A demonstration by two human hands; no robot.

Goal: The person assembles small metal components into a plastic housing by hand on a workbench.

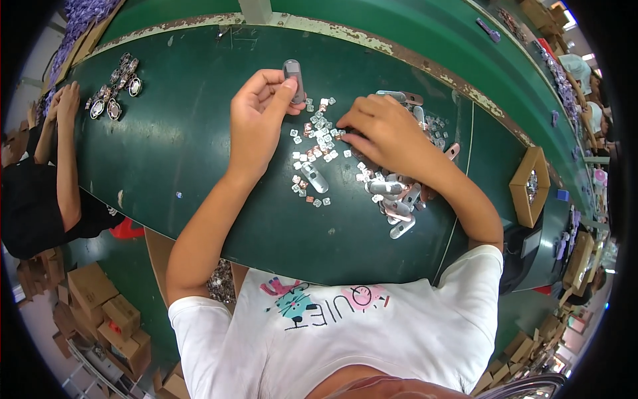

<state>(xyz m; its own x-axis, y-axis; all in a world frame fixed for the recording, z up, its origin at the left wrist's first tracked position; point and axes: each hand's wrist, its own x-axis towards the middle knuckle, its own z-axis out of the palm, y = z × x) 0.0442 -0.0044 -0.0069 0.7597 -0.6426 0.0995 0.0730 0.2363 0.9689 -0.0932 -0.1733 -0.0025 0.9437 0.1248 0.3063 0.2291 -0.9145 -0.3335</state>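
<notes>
Raised over the green table, my left hand [258, 110] is closed around an elongated grey casing [292, 72] with rounded ends, gripped between thumb and fingers. Just right of it lies a scatter of small square pieces [321, 133], some clear or silvery, some copper-coloured. At the right edge of that scatter, my right hand [389, 130] is down with thumb and forefinger closing on a small square piece [339, 133]. One loose silver casing [314, 178] with a dark hole rests among the pieces. A pile of similar casings [399, 203] lies below and partly behind my right forearm.
Several round metal parts [113, 108] lie linked or heaped at the table's far left, near another person's hands [65, 103]. A cardboard tray of small parts [530, 187] stands at the right. A worn metal rail [319, 26] edges the table's far side. Cardboard boxes [106, 299] sit on the floor.
</notes>
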